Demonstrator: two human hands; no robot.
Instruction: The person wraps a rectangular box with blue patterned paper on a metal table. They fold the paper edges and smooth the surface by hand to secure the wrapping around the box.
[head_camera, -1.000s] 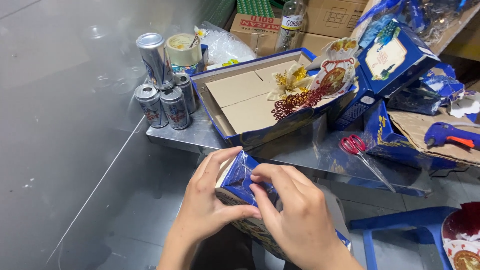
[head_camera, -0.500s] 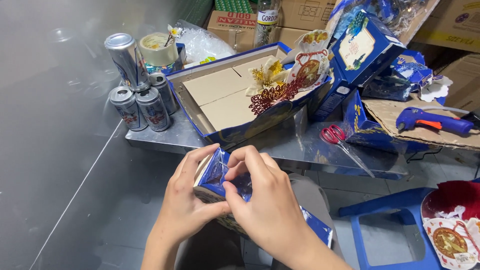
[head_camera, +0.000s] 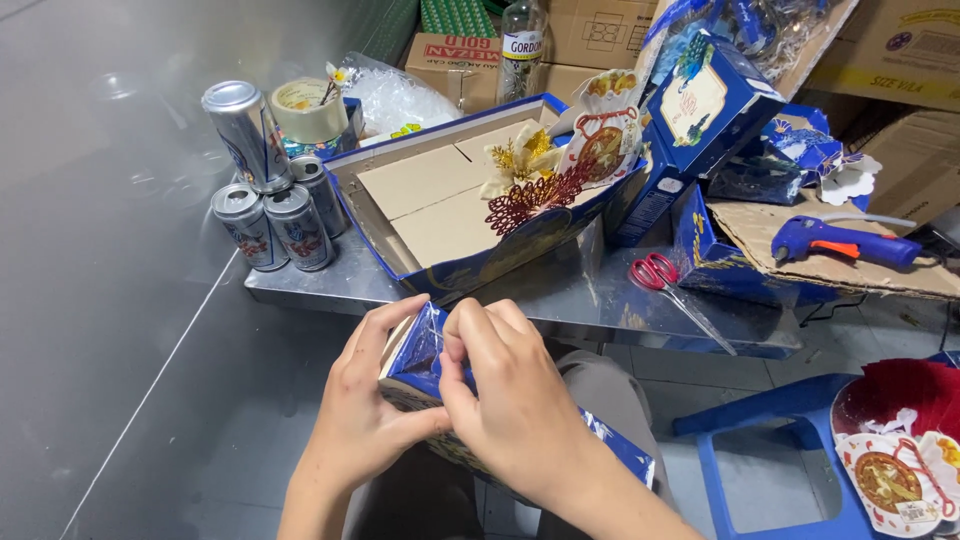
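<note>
A blue patterned gift box (head_camera: 425, 375) lies on my lap below the low metal table (head_camera: 570, 295). My left hand (head_camera: 365, 420) grips its left side and end. My right hand (head_camera: 510, 405) lies over its top, fingers pinched at the open end flap. Most of the box is hidden under my hands; its far corner (head_camera: 620, 460) shows at the right.
On the table stand an open blue box with a cardboard insert (head_camera: 450, 205) and gold and red ornaments (head_camera: 545, 180), several drink cans (head_camera: 265, 195), a tape roll (head_camera: 308, 108), red scissors (head_camera: 660, 275), a blue glue gun (head_camera: 840, 240). A blue plastic stool (head_camera: 770, 450) is at the right.
The view has shifted, so the table items sit further left. My hands stay on the box; the right fingers have moved toward its end flap.
</note>
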